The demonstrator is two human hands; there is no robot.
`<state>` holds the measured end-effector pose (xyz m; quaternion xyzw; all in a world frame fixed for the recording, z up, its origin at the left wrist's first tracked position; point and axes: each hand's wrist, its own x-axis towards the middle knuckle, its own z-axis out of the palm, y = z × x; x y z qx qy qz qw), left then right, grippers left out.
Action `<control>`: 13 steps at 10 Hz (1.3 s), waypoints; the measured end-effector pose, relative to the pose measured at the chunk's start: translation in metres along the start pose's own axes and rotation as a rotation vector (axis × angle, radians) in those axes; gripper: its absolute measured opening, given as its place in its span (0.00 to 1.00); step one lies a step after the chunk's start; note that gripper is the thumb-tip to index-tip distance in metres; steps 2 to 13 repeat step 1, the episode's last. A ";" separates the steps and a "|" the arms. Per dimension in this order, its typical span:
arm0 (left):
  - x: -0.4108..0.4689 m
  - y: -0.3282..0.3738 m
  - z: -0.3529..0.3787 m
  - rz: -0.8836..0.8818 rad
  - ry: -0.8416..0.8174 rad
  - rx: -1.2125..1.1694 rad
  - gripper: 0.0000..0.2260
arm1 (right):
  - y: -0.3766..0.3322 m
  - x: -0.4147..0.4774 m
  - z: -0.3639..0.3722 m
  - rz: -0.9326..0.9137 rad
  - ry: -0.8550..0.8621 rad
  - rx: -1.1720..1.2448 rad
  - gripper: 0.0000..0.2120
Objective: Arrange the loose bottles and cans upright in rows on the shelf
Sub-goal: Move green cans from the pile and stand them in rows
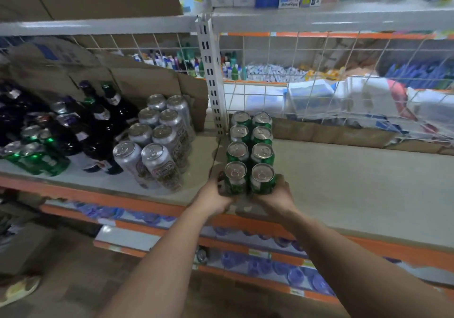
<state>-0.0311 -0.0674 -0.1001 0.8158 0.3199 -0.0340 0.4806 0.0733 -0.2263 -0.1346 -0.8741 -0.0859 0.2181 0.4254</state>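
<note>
Green cans [250, 150] are stood upright in two rows of four on the pale shelf [344, 182], running straight back from the hands toward the white slotted post [210, 76]. The nearest left can [235, 177] is gripped from its outer side by the left hand [214, 194], and the nearest right can [262, 178] is clasped likewise by the right hand [276, 194], fingers curled round each. Both front cans are held at the shelf's front edge, touching one another. To the left of the left hand, silver cans [157, 135] are ranked upright in two rows, and beyond them dark bottles [98, 121] are grouped upright. Further left, more green cans [36, 158] are seen, blurred.
</note>
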 end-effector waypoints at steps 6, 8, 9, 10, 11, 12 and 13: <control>-0.018 0.007 -0.020 -0.021 0.042 -0.019 0.40 | -0.023 -0.030 -0.024 -0.023 -0.016 0.031 0.43; -0.018 0.007 -0.020 -0.021 0.042 -0.019 0.40 | -0.023 -0.030 -0.024 -0.023 -0.016 0.031 0.43; -0.018 0.007 -0.020 -0.021 0.042 -0.019 0.40 | -0.023 -0.030 -0.024 -0.023 -0.016 0.031 0.43; -0.018 0.007 -0.020 -0.021 0.042 -0.019 0.40 | -0.023 -0.030 -0.024 -0.023 -0.016 0.031 0.43; -0.018 0.007 -0.020 -0.021 0.042 -0.019 0.40 | -0.023 -0.030 -0.024 -0.023 -0.016 0.031 0.43; -0.018 0.007 -0.020 -0.021 0.042 -0.019 0.40 | -0.023 -0.030 -0.024 -0.023 -0.016 0.031 0.43; -0.018 0.007 -0.020 -0.021 0.042 -0.019 0.40 | -0.023 -0.030 -0.024 -0.023 -0.016 0.031 0.43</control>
